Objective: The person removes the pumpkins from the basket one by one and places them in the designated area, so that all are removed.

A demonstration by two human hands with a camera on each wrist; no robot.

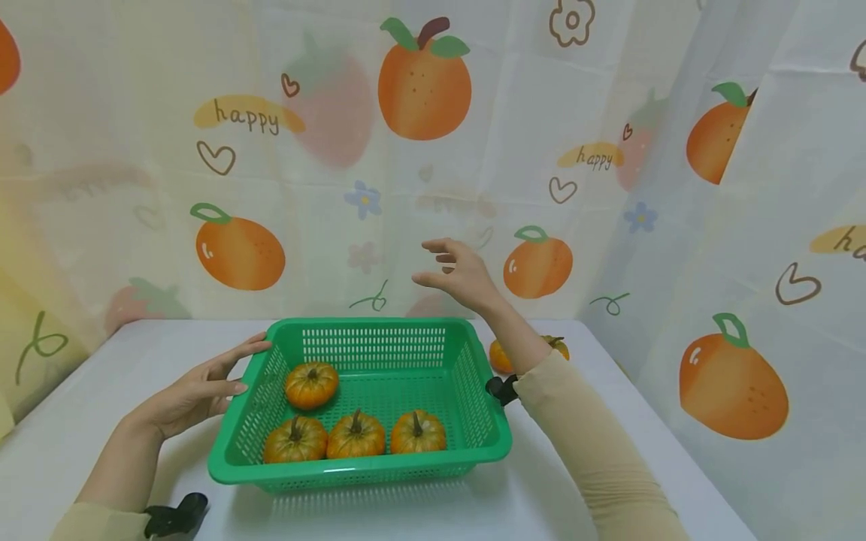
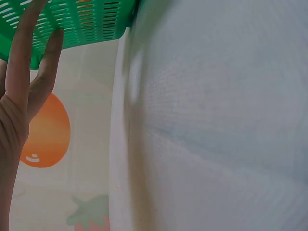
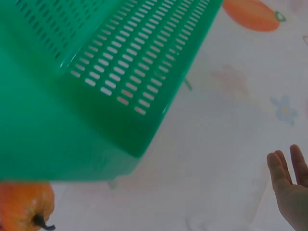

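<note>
A green plastic basket (image 1: 352,469) with slotted walls stands in the middle of the white table, and several small orange pumpkins (image 1: 311,385) lie inside it. At the basket's left rim is my left hand (image 1: 196,394), its extended fingers touching the outer side; the left wrist view shows the fingers (image 2: 49,57) nearly straight against the slotted wall. My right hand (image 1: 463,276) is raised above the basket's far right corner. Its fingers are spread from the thumb, and nothing is between them; in the right wrist view this hand (image 3: 292,192) appears apart from the basket.
Beyond the basket's right side, more orange pumpkin surface (image 1: 501,358) shows on the table (image 1: 575,466), partly hidden by my right forearm. A fruit-printed curtain (image 1: 419,195) hangs behind the table and along its sides.
</note>
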